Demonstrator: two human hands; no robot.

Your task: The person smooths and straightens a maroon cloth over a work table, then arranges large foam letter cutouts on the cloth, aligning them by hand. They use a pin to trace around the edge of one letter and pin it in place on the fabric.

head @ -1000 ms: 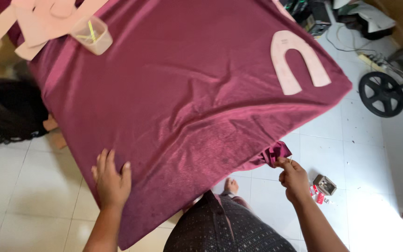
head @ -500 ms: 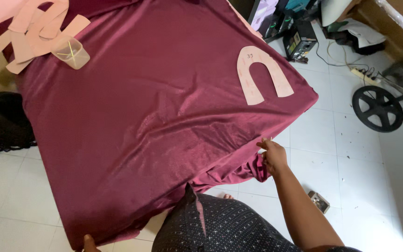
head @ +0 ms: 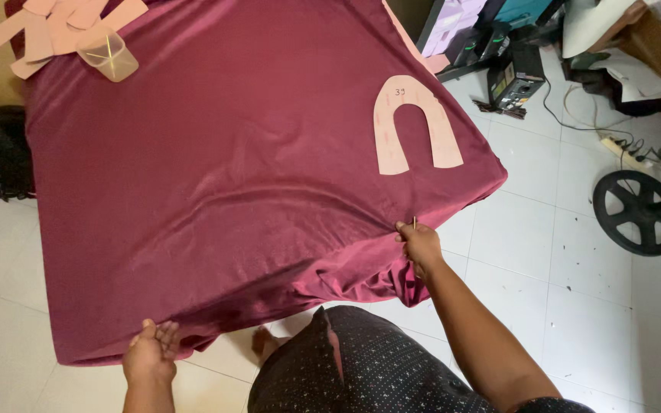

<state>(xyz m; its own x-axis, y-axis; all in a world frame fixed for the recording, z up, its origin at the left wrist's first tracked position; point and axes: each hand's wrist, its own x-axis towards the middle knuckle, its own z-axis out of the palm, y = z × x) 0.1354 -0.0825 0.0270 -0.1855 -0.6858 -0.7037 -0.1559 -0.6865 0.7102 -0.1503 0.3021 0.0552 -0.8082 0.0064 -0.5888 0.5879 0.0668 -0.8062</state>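
One maroon cloth point(head: 231, 191) covers the table, white tiled floor point(head: 575, 306) around.

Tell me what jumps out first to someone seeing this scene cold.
A large maroon cloth spread over a table fills most of the view. A pale pink U-shaped paper pattern lies on its right side, with more pink cut-outs and a clear plastic cup at the far left corner. The left hand grips the near edge, and the right hand pinches the cloth at the near right corner.
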